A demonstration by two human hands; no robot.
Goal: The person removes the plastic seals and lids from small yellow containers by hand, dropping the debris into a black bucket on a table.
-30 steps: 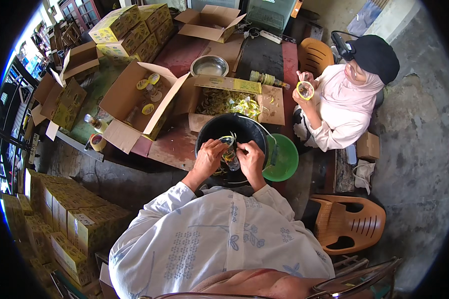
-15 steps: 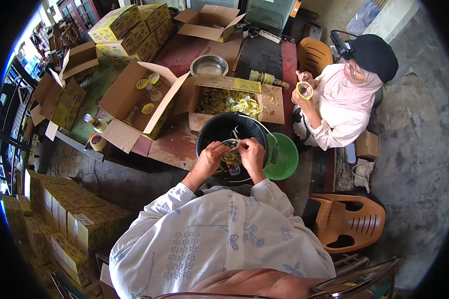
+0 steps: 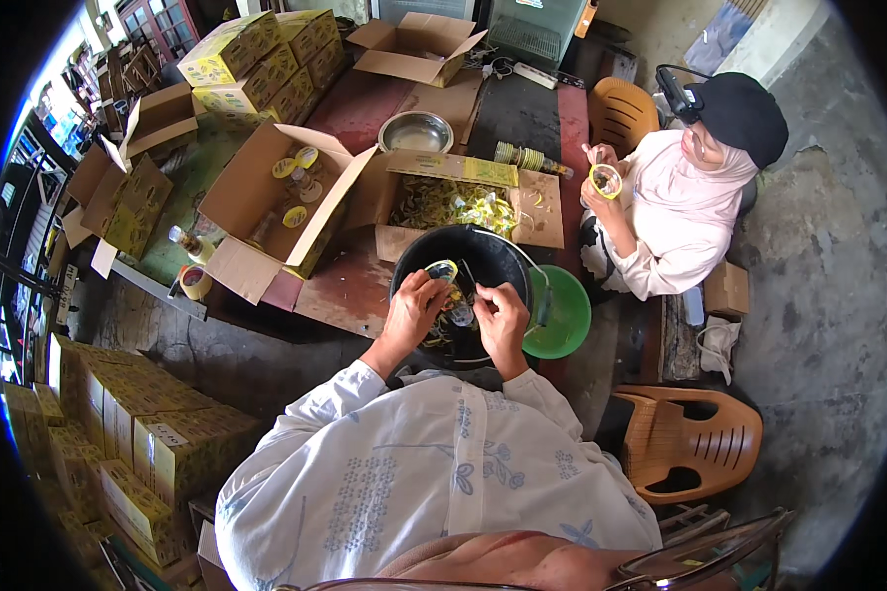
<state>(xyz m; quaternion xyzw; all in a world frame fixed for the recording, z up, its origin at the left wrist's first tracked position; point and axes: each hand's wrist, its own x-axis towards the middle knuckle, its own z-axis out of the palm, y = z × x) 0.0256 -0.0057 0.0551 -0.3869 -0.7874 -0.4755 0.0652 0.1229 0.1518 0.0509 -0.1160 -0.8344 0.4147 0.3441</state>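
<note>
Over the black bucket (image 3: 518, 258), my left hand (image 3: 416, 313) grips a clear plastic cup with a yellow-edged rim (image 3: 443, 269). My right hand (image 3: 502, 320) is closed just to the right of it, fingers pinched. A thin dark piece (image 3: 467, 274) rises from those fingertips; whether it is a blade or a strip I cannot tell. The two hands are slightly apart. Inside the bucket, below the hands, lie yellow scraps and clear plastic pieces, partly hidden. Behind the bucket, an open carton (image 3: 453, 167) holds a heap of yellow and green strips.
A green basin (image 3: 568, 325) sits right of the bucket. An open carton with several cups (image 3: 249, 187) and a metal bowl (image 3: 416, 129) are on the table. At the right, a co-worker (image 3: 680, 207) holds a yellow-rimmed cup. Stacked yellow cartons (image 3: 148, 414) stand lower left, an orange chair (image 3: 695, 443) lower right.
My hands have moved apart. The cup has shifted slightly left and up in my left hand, while my right hand has come off its rim and moved a little lower.
</note>
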